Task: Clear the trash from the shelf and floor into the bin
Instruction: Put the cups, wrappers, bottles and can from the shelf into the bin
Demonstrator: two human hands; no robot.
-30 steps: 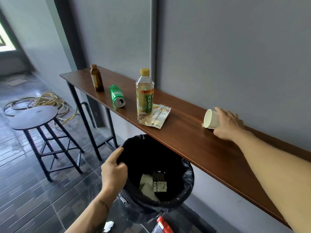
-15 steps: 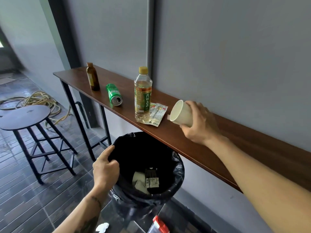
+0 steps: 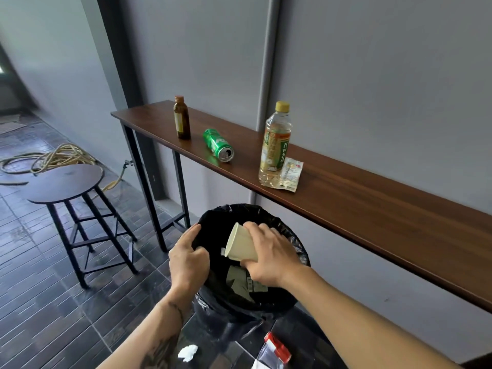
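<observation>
My right hand (image 3: 269,258) grips a cream paper cup (image 3: 239,245), tilted mouth-left, over the open mouth of the black-lined bin (image 3: 298,249). My left hand (image 3: 187,262) pinches the bin liner at its left rim. Paper scraps lie at the bin's bottom. On the wooden shelf (image 3: 372,203) stand a small brown bottle (image 3: 181,118) and a clear plastic bottle with a yellow cap (image 3: 275,145). A green can (image 3: 218,145) lies on its side there, and a flat wrapper (image 3: 290,174) rests beside the plastic bottle. On the floor lie a crumpled white tissue (image 3: 187,352) and a red-and-clear wrapper (image 3: 274,351).
A round dark stool (image 3: 66,182) stands to the left on the tiled floor. A coiled yellow hose (image 3: 53,158) lies behind it. The shelf rests on black metal legs (image 3: 143,187) against a grey wall.
My right hand lifted the paper cup off the shelf and carried it left and down over the bin. My left hand stayed on the bin rim. The view shifted closer to the bin.
</observation>
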